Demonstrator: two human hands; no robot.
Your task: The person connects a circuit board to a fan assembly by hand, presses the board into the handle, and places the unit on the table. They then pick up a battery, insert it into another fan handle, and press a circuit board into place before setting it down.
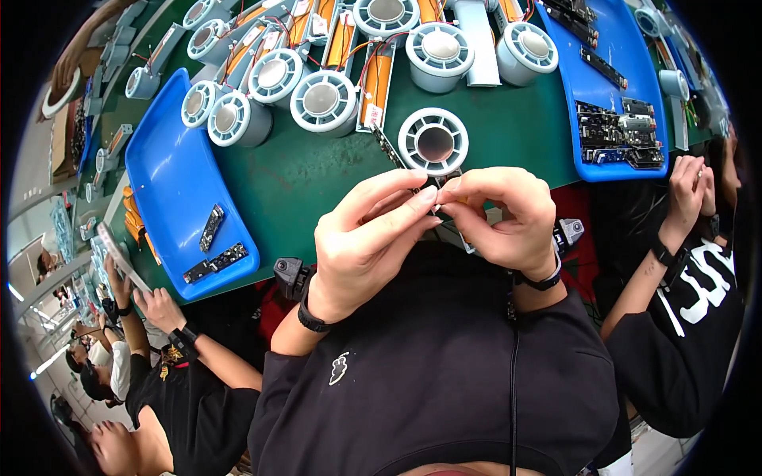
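Note:
Close in front of my chest, both hands meet fingertip to fingertip. My left hand (369, 234) is closed around the lower end of a narrow dark circuit board (389, 148), which sticks up past its fingers. My right hand (504, 214) pinches at a tiny white plug (436, 209) between the fingertips; its wires are mostly hidden. Just beyond the fingers is a light blue handheld fan (434, 143) with a round slotted head and a dark centre. Its handle runs toward me and is largely covered by my hands.
Several light blue fan units (324, 103) with open handles and orange insides line the far side of the green table (317, 170). A blue tray (171, 159) at left holds two circuit boards (216, 263). Another blue tray (587, 163) at right holds several boards. Co-workers sit on both sides.

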